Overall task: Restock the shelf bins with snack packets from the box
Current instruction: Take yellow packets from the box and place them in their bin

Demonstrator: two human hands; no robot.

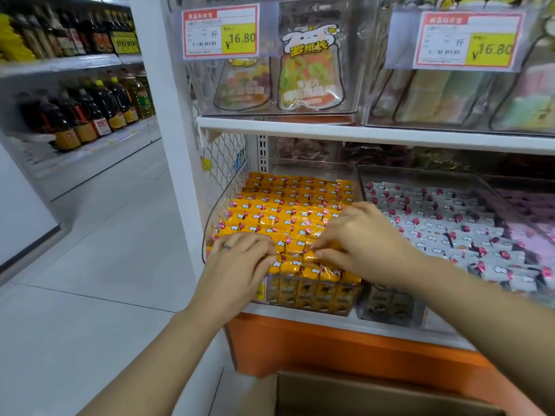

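A clear plastic shelf bin point(211, 217) on the lower shelf is packed with rows of orange snack packets point(288, 205). My left hand point(237, 265) lies over the front left rows, with fingers and thumb bent around packets there. My right hand point(363, 238) reaches in from the right, its thumb and fingertips pinching orange packets near the bin's front middle. The two sets of fingertips almost meet over the same rows. An open cardboard box point(375, 394) stands on the floor below the shelf; I cannot see what is inside it.
To the right sits a second clear bin of white and pink packets point(438, 229). Upper bins point(309, 64) hold gummy bags behind yellow price tags point(220, 33). An orange shelf base point(315, 346) is below. Oil bottles point(90, 112) line the aisle on the left, beside tiled floor point(99, 265).
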